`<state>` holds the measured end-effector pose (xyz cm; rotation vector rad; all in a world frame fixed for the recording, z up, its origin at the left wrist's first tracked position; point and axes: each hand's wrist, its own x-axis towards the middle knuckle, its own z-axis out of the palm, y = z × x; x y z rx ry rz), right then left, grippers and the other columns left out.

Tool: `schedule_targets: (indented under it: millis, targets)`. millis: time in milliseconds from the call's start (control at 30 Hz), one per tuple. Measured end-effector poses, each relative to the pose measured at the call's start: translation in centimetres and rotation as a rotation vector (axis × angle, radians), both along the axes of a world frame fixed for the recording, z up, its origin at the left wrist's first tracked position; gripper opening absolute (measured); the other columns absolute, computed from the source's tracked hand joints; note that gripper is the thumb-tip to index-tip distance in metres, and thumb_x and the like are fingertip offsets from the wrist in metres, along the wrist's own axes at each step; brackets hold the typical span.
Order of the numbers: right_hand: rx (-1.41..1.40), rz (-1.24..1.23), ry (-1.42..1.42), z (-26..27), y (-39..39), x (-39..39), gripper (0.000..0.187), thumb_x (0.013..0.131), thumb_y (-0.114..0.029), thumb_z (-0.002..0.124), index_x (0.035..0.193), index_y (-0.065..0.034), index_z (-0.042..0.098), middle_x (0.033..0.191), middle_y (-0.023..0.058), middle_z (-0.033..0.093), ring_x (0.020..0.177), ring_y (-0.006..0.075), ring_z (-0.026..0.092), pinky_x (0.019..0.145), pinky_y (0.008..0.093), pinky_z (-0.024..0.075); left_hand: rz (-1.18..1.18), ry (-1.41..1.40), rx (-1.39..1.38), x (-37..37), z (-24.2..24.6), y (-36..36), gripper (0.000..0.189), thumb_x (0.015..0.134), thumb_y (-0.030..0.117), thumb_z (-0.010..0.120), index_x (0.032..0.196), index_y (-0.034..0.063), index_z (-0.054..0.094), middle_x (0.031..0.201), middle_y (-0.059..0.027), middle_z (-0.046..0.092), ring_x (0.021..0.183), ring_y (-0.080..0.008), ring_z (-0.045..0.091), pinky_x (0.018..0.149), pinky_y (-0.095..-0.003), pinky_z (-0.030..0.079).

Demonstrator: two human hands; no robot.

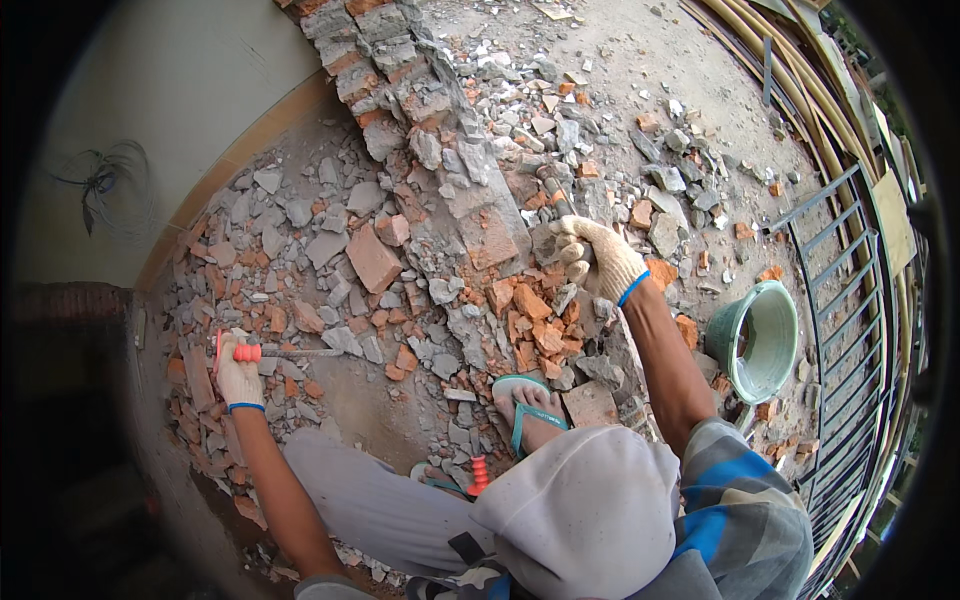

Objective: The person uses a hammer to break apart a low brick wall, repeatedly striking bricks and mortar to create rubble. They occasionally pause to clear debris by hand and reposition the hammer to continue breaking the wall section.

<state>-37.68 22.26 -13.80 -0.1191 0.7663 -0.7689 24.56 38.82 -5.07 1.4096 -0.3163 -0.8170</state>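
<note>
My left hand (238, 373), in a knitted work glove with a blue cuff, grips the red ribbed handle of a cold chisel (300, 352). The chisel's steel shank points right, over broken brick and mortar. In a matching glove, my right hand (596, 255) is closed around a dark hand tool (553, 189) with an orange band. Its far end lies against the rubble, and what kind of tool it is cannot be made out. Below that hand lies a pile of orange brick fragments (544, 322). A second red-handled chisel (478, 474) stands in the debris beside my sandalled foot (534, 412).
A broken brick wall stub (405, 82) runs from the top toward the middle. Rubble (330, 247) covers the floor on both sides. At right are a green plastic bucket (716, 337) and a metal grille (844, 277). Coiled cable (112, 184) hangs by the left wall.
</note>
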Motion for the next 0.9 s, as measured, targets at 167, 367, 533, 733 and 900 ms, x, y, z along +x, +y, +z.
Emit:
schedule_targets:
  millis: [167,367,533,733,900]
  targets:
    - [0.026,-0.087,0.406,6.9,5.7,-4.8,0.011,0.1,-0.012,0.062,0.095,-0.0116,0.052,0.076,-0.0036,0.051,0.055,0.005,0.047,0.043,0.0226,0.0342,-0.067,0.046,0.023,-0.9,-0.8,-1.1,0.028,0.108,0.007,0.058,0.085,0.0125,0.042,0.073,0.0041,0.025,0.06,-0.0109,0.024,0.06,-0.0328,0.029]
    - [-0.497,-0.657,0.698,11.6,6.8,-14.4,0.043,0.105,-0.017,0.061,0.143,0.0026,0.055,0.086,0.0013,0.059,0.07,0.0089,0.058,0.055,0.023,0.0463,-0.054,0.047,0.022,-0.5,-0.8,-1.1,0.023,0.108,0.006,0.058,0.088,0.0114,0.046,0.073,0.0044,0.027,0.06,-0.0106,0.025,0.061,-0.0316,0.03]
    - [-0.969,-1.018,0.242,16.3,-3.0,-22.2,0.016,0.109,-0.015,0.062,0.101,-0.0009,0.059,0.088,0.0057,0.062,0.076,0.015,0.062,0.063,0.0253,0.0557,-0.037,0.022,-0.014,0.3,0.0,-0.6,0.019,0.107,0.006,0.059,0.09,0.01,0.052,0.074,0.004,0.029,0.063,-0.011,0.028,0.064,-0.0306,0.035]
    - [-0.467,-1.463,0.382,14.7,-16.0,-6.7,0.019,0.097,-0.016,0.064,0.087,-0.0027,0.055,0.077,0.0085,0.062,0.067,0.0184,0.064,0.062,0.0296,0.0617,-0.01,-0.001,-0.048,0.9,2.3,1.9,0.019,0.106,0.008,0.062,0.089,0.0099,0.054,0.078,0.0022,0.037,0.07,-0.0119,0.037,0.08,-0.0354,0.047]
    - [-0.107,0.203,0.132,3.6,-12.6,9.0,0.021,0.105,-0.018,0.067,0.087,-0.0113,0.058,0.07,-0.0042,0.06,0.054,0.0081,0.056,0.045,0.0242,0.0518,0.153,-0.022,0.032,1.7,0.9,1.3,0.019,0.107,0.01,0.061,0.089,0.0114,0.053,0.077,0.0035,0.035,0.068,-0.0114,0.037,0.08,-0.0358,0.048]
